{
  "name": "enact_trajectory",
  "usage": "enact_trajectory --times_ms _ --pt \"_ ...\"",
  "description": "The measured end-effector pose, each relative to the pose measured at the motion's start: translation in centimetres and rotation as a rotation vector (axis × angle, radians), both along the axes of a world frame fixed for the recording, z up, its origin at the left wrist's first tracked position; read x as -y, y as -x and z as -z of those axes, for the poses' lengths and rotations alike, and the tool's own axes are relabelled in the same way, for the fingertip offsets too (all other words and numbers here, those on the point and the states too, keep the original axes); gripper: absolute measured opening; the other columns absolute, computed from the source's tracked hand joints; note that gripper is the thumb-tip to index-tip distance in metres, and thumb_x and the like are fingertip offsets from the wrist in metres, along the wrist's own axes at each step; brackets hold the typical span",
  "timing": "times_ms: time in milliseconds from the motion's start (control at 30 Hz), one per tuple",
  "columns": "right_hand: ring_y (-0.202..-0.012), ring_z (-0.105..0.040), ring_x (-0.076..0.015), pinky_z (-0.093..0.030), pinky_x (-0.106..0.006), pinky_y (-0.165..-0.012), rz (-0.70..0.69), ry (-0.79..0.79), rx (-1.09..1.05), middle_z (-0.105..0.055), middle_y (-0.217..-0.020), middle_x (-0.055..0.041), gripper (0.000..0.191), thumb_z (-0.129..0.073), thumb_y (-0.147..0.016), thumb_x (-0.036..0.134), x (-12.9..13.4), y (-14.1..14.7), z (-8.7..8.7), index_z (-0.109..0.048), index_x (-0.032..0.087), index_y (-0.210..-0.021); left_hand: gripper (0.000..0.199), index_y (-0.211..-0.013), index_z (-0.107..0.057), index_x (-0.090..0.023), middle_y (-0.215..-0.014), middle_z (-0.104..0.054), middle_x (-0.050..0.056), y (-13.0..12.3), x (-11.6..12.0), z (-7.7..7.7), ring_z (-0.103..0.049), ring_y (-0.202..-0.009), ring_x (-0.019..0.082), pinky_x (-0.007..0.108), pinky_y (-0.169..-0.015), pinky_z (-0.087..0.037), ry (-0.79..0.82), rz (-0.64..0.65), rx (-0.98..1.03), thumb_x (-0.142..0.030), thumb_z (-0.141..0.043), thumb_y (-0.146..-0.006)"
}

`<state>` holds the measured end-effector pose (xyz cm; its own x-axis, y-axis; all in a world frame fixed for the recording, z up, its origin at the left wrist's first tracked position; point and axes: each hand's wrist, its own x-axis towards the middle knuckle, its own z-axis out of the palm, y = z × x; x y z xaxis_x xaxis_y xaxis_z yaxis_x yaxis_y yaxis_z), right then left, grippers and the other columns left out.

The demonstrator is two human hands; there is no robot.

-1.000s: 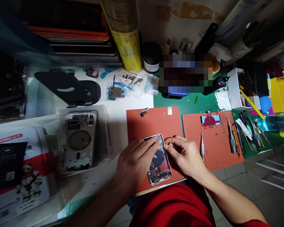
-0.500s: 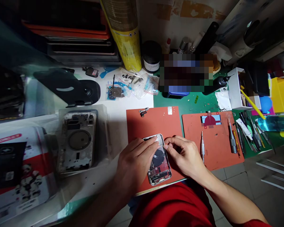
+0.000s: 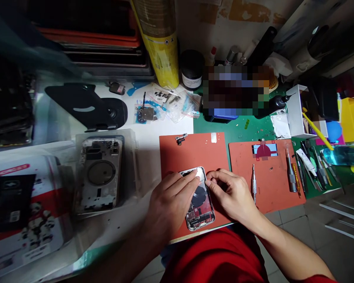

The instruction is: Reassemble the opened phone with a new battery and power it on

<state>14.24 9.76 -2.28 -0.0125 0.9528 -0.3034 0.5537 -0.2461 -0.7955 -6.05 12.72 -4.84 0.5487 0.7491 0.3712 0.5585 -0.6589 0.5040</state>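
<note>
An opened phone (image 3: pixel 199 196) lies on a red-orange mat (image 3: pixel 191 151), its inner parts and a round dark coil facing up. My left hand (image 3: pixel 172 196) reaches over the phone from the left, fingers together and extended across its upper part, holding it against the mat; the thumb is hidden. At the phone's upper right edge my right hand (image 3: pixel 231 192) is closed in a pinch between thumb and forefinger. Whatever sits in that pinch is too small to make out. A small camera-like part (image 3: pixel 181 138) lies at the mat's far edge.
A second mat (image 3: pixel 238 157) on the right bears a slim screwdriver (image 3: pixel 254 184) and more drivers. Leftward, a clear plastic box (image 3: pixel 131 169) holds a phone housing (image 3: pixel 100 169). Small parts bags (image 3: pixel 177 102), a yellow can (image 3: pixel 163 59) and a black jar (image 3: pixel 191 65) stand behind.
The view has shifted slightly, so everything appears a little to the right. Both hands keep nearly the same place on the phone.
</note>
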Motion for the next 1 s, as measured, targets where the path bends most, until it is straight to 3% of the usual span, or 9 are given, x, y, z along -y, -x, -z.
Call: enact_trajectory --times_ms 400,600,833,1000 --pt "-0.074 -0.061 -0.0168 -0.044 -0.029 -0.073 0.013 0.022 -0.029 -0.066 -0.082 -0.0003 0.013 -0.064 -0.102 0.029 -0.1 0.0 -0.1 -0.075 0.024 -0.097 0.028 -0.127 -0.072 -0.006 -0.133 -0.078 0.012 0.3 0.7 -0.3 -0.062 -0.089 0.028 0.045 -0.081 -0.054 -0.097 0.035 -0.167 -0.005 -0.062 -0.101" --pt "-0.074 -0.061 -0.0156 -0.044 -0.028 -0.073 0.026 0.021 -0.036 -0.066 -0.081 0.0009 0.013 -0.065 -0.102 0.028 0.0 0.0 -0.1 -0.075 0.023 -0.096 0.031 -0.129 -0.072 -0.006 -0.131 -0.078 0.015 0.4 0.9 0.1 -0.061 -0.094 0.029 0.043 -0.083 -0.053 -0.062 0.027 -0.137 -0.004 -0.063 -0.099" --pt "-0.073 -0.060 -0.0155 -0.044 -0.028 -0.073 0.029 0.030 -0.038 -0.065 -0.081 0.0011 0.013 -0.065 -0.101 0.029 0.0 0.0 0.0 -0.076 0.024 -0.097 0.036 -0.135 -0.069 -0.005 -0.136 -0.077 0.011 0.5 1.2 0.2 -0.055 -0.088 0.027 0.042 -0.083 -0.050 -0.069 0.021 -0.175 -0.004 -0.065 -0.099" --pt "-0.073 -0.061 -0.0153 -0.045 -0.027 -0.071 0.038 0.037 -0.036 -0.067 -0.081 0.0009 0.015 -0.064 -0.102 0.030 0.0 0.1 -0.4 -0.077 0.023 -0.098 0.033 -0.131 -0.072 -0.008 -0.130 -0.076 0.015 0.3 1.1 0.0 -0.059 -0.093 0.029 0.044 -0.084 -0.049 -0.089 -0.005 -0.171 -0.005 -0.066 -0.098"
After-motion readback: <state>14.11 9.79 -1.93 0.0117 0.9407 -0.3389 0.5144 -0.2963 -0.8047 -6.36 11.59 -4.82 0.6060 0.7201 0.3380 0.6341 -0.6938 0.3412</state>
